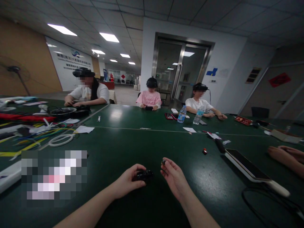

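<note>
The left hand point(127, 182) is gripping a glossy black object point(144, 175) at the view's 7 o'clock. At 5 o'clock, the right hand point(174, 175) is pinching a small dark piece point(163, 162) (details indistinct). At that hand's 2 o'clock, a small red item point(204, 151) is lying on the green table point(133, 145).

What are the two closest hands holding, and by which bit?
The left hand holds a black object around its left end. The right hand pinches a small dark piece; by which part is too small to tell.
</note>
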Action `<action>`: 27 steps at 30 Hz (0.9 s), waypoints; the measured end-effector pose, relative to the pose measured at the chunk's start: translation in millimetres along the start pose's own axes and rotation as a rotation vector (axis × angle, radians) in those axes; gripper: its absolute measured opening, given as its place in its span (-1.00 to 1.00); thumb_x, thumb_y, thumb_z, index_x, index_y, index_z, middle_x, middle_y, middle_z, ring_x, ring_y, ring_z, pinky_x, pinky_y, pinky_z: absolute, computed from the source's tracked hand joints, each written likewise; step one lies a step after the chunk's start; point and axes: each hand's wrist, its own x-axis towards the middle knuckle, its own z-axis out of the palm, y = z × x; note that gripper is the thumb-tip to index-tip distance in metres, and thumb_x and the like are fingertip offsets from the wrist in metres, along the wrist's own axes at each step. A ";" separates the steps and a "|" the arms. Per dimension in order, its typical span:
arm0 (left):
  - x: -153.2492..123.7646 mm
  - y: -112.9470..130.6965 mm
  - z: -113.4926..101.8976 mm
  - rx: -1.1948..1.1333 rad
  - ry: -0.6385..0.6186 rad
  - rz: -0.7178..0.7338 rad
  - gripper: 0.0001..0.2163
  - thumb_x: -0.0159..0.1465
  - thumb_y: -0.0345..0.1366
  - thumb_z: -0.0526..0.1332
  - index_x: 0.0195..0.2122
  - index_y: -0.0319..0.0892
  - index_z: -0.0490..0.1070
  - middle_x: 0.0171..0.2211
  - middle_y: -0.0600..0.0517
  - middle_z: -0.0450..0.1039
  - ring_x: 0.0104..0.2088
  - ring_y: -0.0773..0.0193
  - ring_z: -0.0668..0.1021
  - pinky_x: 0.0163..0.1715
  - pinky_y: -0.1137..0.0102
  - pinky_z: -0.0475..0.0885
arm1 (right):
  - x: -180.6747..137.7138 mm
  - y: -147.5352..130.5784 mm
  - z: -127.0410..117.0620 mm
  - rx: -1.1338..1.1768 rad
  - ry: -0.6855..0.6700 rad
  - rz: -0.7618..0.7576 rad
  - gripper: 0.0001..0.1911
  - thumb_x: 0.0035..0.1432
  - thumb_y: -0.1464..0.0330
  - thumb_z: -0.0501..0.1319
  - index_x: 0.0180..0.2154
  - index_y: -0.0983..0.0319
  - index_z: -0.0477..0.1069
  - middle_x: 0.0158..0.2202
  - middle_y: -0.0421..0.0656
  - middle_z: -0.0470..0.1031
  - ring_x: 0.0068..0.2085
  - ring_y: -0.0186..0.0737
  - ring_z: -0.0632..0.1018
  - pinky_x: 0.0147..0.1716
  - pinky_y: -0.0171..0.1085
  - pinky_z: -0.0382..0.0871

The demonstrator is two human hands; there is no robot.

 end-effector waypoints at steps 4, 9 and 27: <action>-0.3 1.0 0.7 -0.028 0.000 -0.006 -0.64 0.07 -0.41 0.26 -0.11 -0.13 0.21 -0.19 0.03 0.39 -0.21 0.23 0.47 -0.17 0.27 0.33 | 2.0 4.6 -3.4 -0.091 -0.011 -0.018 -0.70 -0.14 0.26 0.35 -0.27 0.17 0.46 -0.29 -0.18 0.48 -0.26 -0.26 0.47 -0.23 -0.25 0.33; -1.2 1.9 1.0 -0.038 -0.006 -0.010 -0.64 0.07 -0.41 0.25 -0.11 -0.12 0.22 -0.17 0.02 0.38 -0.19 0.21 0.47 -0.16 0.25 0.33 | -0.2 7.5 -1.7 -0.217 -0.039 -0.042 -0.64 -0.14 0.25 0.35 -0.22 0.18 0.45 -0.22 -0.13 0.47 -0.19 -0.20 0.46 -0.15 -0.18 0.32; -0.4 -1.9 1.3 -0.024 -0.021 0.075 -0.66 0.06 -0.39 0.27 -0.13 -0.12 0.26 -0.22 0.05 0.36 -0.20 0.24 0.44 -0.18 0.28 0.32 | -10.0 17.9 16.0 -0.885 -0.295 -0.278 -0.83 -0.06 0.32 0.27 -0.31 0.10 0.48 -0.16 -0.17 0.41 -0.08 -0.11 0.41 -0.04 -0.12 0.21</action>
